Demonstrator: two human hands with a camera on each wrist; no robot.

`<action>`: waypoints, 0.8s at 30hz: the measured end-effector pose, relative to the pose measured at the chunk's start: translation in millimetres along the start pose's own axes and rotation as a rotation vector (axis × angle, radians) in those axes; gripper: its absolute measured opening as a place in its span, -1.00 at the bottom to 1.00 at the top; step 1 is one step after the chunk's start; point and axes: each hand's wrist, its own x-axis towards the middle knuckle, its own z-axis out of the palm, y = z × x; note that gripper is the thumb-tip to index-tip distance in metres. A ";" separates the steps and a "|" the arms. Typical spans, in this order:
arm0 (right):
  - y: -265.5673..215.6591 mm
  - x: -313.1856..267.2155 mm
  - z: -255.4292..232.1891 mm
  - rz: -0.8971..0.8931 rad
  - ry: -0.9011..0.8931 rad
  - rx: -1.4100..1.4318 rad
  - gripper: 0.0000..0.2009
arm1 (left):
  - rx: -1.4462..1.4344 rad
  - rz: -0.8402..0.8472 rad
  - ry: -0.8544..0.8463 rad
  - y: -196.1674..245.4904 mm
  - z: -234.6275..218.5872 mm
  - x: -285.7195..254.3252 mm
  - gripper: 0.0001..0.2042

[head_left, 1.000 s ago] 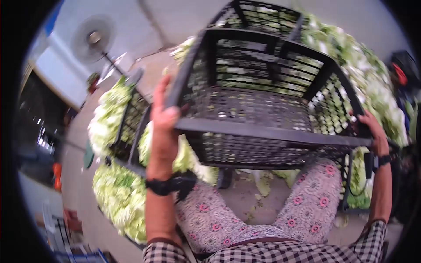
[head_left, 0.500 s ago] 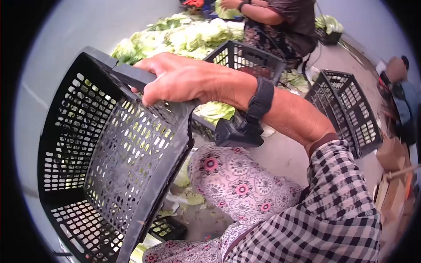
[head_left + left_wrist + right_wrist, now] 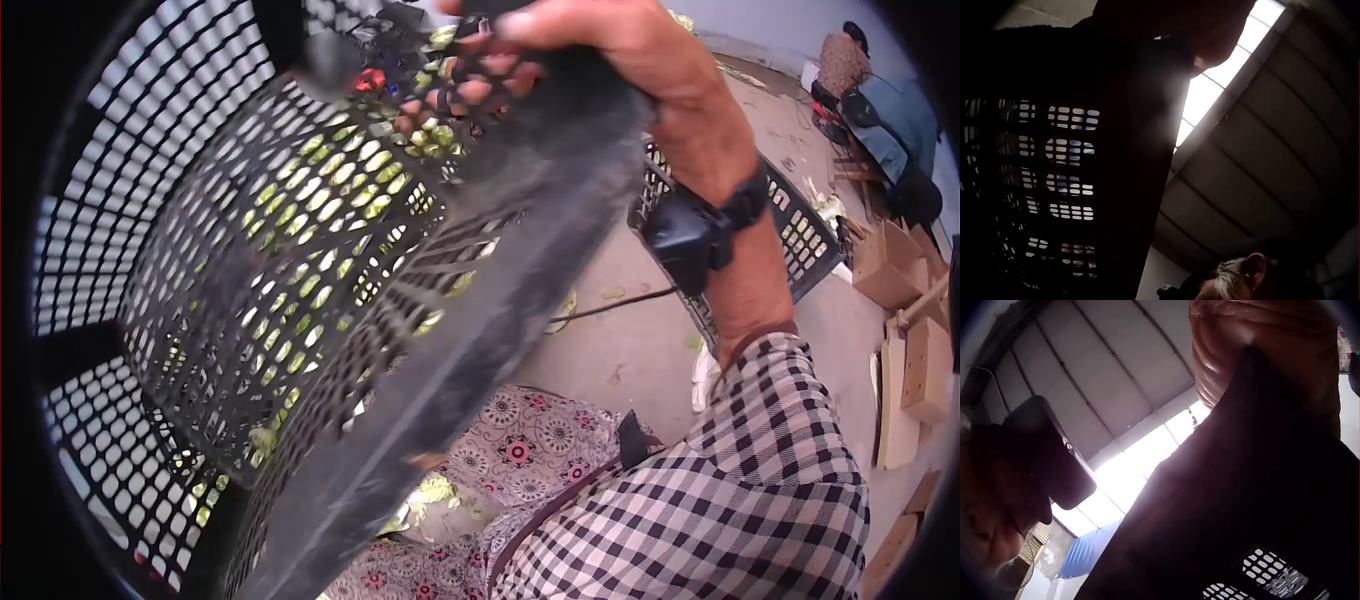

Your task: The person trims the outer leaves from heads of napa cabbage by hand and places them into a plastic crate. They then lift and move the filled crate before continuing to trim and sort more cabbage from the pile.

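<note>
A large black plastic crate [image 3: 475, 310], tilted, fills the left half of the head view. My right hand [image 3: 625, 45] grips its upper rim, with fingertips showing through the holes. Close up in the right wrist view, that hand [image 3: 1263, 340] is against the dark crate [image 3: 1222, 481]. Out of the head view, my left hand [image 3: 1172, 25] holds the crate [image 3: 1138, 144] at the top of the left wrist view, mostly in shadow; its fingertips are hidden.
Pale green leaves [image 3: 435, 490] lie on the floor below, and more leaves show through the crate's holes. Another black crate [image 3: 805, 240] stands on the floor at the right, near cardboard boxes [image 3: 890, 265]. My knees in patterned trousers [image 3: 535, 440] are beneath the held crate.
The held crate has swung to the left side and risen closer to the head camera. My right hand has moved up with it, while the head view has turned. My left hand has left that view.
</note>
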 end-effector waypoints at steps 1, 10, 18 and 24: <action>-8.4 -13.2 -9.9 -0.020 0.036 -0.031 -0.62 | -0.175 -0.019 -0.051 -10.9 8.1 2.4 -0.86; -61.4 -187.0 -49.3 0.006 0.479 -0.309 -0.44 | -1.009 -0.250 -0.534 -2.1 103.5 -15.1 -0.38; -134.1 -323.5 -43.5 -0.331 1.125 -0.491 -0.57 | -1.216 0.339 -0.694 87.1 195.5 -14.0 -0.20; -85.5 -307.6 -117.1 -0.220 1.383 -0.572 -0.70 | -1.017 0.054 -0.816 27.7 183.5 -21.3 -0.36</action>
